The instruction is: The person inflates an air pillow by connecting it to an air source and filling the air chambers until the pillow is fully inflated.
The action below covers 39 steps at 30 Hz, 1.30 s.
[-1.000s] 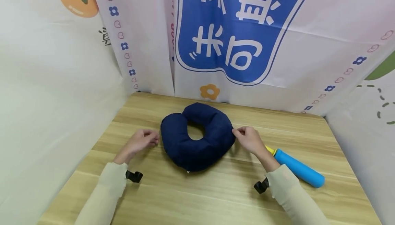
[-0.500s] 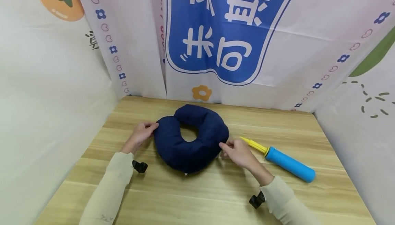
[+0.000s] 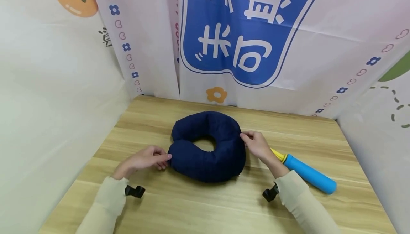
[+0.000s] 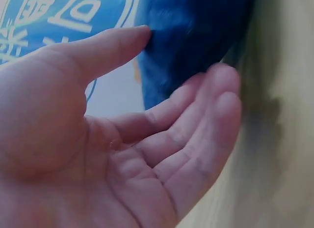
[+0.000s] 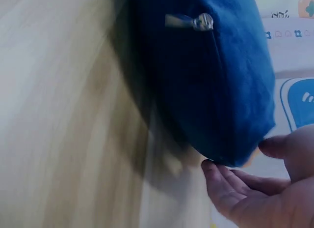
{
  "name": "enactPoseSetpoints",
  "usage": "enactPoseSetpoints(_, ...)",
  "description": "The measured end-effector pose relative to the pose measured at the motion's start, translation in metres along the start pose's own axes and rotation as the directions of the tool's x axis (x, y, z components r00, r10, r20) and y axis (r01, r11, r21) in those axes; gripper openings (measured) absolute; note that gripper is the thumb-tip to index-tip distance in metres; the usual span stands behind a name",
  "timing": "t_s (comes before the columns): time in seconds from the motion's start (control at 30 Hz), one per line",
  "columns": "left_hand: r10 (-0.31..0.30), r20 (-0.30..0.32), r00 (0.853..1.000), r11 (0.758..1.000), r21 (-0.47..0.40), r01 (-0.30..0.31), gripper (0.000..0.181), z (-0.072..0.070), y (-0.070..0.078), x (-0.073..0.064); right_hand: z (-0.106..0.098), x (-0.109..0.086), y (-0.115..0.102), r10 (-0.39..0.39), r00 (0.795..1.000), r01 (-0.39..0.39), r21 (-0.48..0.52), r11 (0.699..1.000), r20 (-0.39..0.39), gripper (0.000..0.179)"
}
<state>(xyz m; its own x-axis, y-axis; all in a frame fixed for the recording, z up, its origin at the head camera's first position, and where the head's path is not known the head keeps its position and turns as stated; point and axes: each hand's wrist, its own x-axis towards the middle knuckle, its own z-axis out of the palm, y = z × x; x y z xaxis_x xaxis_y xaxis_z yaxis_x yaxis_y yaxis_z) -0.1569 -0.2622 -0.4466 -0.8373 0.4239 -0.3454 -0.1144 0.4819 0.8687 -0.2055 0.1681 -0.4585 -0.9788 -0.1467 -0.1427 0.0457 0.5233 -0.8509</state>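
Note:
A navy blue U-shaped neck pillow (image 3: 208,166) lies on the wooden table in the head view, its opening toward the left. My left hand (image 3: 148,159) is at the pillow's near end, thumb tip against the fabric. In the left wrist view the fingers of that hand (image 4: 147,139) are loosely bent, with a gap between them and the thumb. On the opposite side, my right hand (image 3: 257,145) pinches the pillow's right edge. The right wrist view shows thumb and fingers on either side of that edge, and a metal zipper pull (image 5: 196,22) on the pillow's seam.
A blue hand pump (image 3: 310,173) with a yellow nozzle lies right of the pillow, partly behind my right forearm. A printed white sheet (image 3: 153,48) stands along the table's back, and white sheets flank both sides. The wooden table (image 3: 205,212) extends in front of the pillow.
The pillow has turned counterclockwise on the table: its opening went from the upper left to the left. My left hand has come nearer; my right hand has shifted up along the pillow's right edge.

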Motion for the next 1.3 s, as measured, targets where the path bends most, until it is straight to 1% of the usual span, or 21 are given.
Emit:
enactPoseSetpoints(0.03,0.000,-0.011,1.000,1.000,-0.001,0.000,0.040,-0.004,0.001,0.004,-0.004,-0.003,0.001,-0.002,1.000,0.002,-0.021,1.000,0.004,0.046)
enactPoseSetpoints(0.1,-0.024,-0.075,0.997,1.000,0.002,0.024,0.044,-0.013,0.002,0.015,-0.012,-0.013,0.003,-0.008,1.000,0.009,-0.055,0.998,0.017,0.044)
enactPoseSetpoints(0.13,-0.032,-0.116,0.993,0.999,-0.005,0.032,0.046,-0.017,0.002,0.022,-0.015,-0.018,0.003,-0.005,1.000,0.007,-0.067,0.998,0.028,0.042)
enactPoseSetpoints(0.2,-0.044,-0.182,0.982,0.999,-0.030,0.039,0.051,-0.025,0.001,0.037,-0.018,-0.031,0.004,-0.008,0.997,0.014,-0.076,0.997,0.075,0.039)
enactPoseSetpoints(0.27,-0.058,-0.227,0.972,0.997,-0.062,0.045,0.054,-0.031,0.001,0.053,-0.017,-0.043,0.005,0.001,0.991,0.009,-0.073,0.997,0.134,0.037)
enactPoseSetpoints(0.33,-0.064,-0.244,0.968,0.994,-0.101,0.040,0.056,-0.034,-0.001,0.065,-0.011,-0.053,0.004,0.005,0.979,0.008,-0.061,0.998,0.202,0.038)
enactPoseSetpoints(0.37,-0.064,-0.245,0.967,0.993,-0.114,0.037,0.056,-0.035,-0.002,0.068,-0.006,-0.056,0.004,-0.001,0.973,0.013,-0.052,0.999,0.231,0.039)
enactPoseSetpoints(0.43,-0.069,-0.261,0.963,0.991,-0.130,0.035,0.055,-0.034,-0.005,0.073,0.003,-0.061,0.004,-0.009,0.964,0.019,-0.037,0.999,0.264,0.041)
enactPoseSetpoints(0.5,-0.067,-0.278,0.958,0.991,-0.131,0.032,0.055,-0.032,-0.007,0.074,0.009,-0.062,0.004,-0.022,0.965,0.027,-0.015,1.000,0.261,0.041)
enactPoseSetpoints(0.53,-0.065,-0.283,0.957,0.990,-0.136,0.028,0.054,-0.031,-0.007,0.074,0.010,-0.062,0.004,-0.021,0.970,0.025,-0.010,1.000,0.243,0.040)
enactPoseSetpoints(0.6,-0.066,-0.279,0.958,0.989,-0.147,0.026,0.053,-0.028,-0.007,0.071,0.007,-0.059,0.003,-0.009,0.983,0.015,-0.029,0.999,0.183,0.039)
enactPoseSetpoints(0.63,-0.064,-0.267,0.962,0.988,-0.150,0.024,0.051,-0.027,-0.008,0.069,0.004,-0.057,0.002,-0.003,0.989,0.009,-0.039,0.999,0.149,0.039)
enactPoseSetpoints(0.73,-0.062,-0.212,0.975,0.991,-0.132,0.034,0.048,-0.022,-0.007,0.055,-0.009,-0.046,0.001,0.010,0.999,-0.006,-0.069,0.998,0.051,0.043)
enactPoseSetpoints(0.8,-0.055,-0.164,0.985,0.995,-0.095,0.040,0.042,-0.017,-0.006,0.044,-0.016,-0.037,0.004,-0.002,1.000,0.003,-0.059,0.998,0.010,0.048)
enactPoseSetpoints(0.9,-0.050,-0.083,0.995,0.998,-0.037,0.047,0.040,-0.010,-0.003,0.034,-0.026,-0.030,0.014,-0.013,1.000,0.013,-0.072,0.997,-0.009,0.051)
enactPoseSetpoints(0.97,-0.038,-0.047,0.998,0.999,-0.020,0.037,0.038,-0.008,-0.002,0.033,-0.031,-0.030,0.020,-0.014,1.000,0.013,-0.112,0.994,-0.011,0.052)
enactPoseSetpoints(1.0,-0.030,-0.040,0.999,0.999,-0.023,0.029,0.040,-0.009,-0.002,0.034,-0.034,-0.031,0.021,-0.011,1.000,0.010,-0.143,0.990,-0.011,0.052)
enactPoseSetpoints(1.07,-0.018,-0.058,0.998,0.999,-0.050,0.016,0.044,-0.013,-0.003,0.036,-0.039,-0.037,0.021,-0.008,1.000,0.004,-0.205,0.979,-0.019,0.051)
enactPoseSetpoints(1.17,-0.008,-0.133,0.991,0.995,-0.101,-0.005,0.049,-0.020,-0.006,0.040,-0.039,-0.049,0.015,-0.023,1.000,0.017,-0.259,0.966,-0.017,0.043)
enactPoseSetpoints(1.23,-0.007,-0.169,0.986,0.993,-0.117,-0.013,0.054,-0.023,-0.008,0.044,-0.034,-0.059,0.010,-0.047,0.999,0.052,-0.275,0.960,0.025,0.038)
enactPoseSetpoints(1.3,-0.011,-0.182,0.983,0.995,-0.096,-0.006,0.057,-0.023,-0.008,0.049,-0.023,-0.069,0.008,-0.071,0.991,0.097,-0.248,0.964,0.111,0.038)
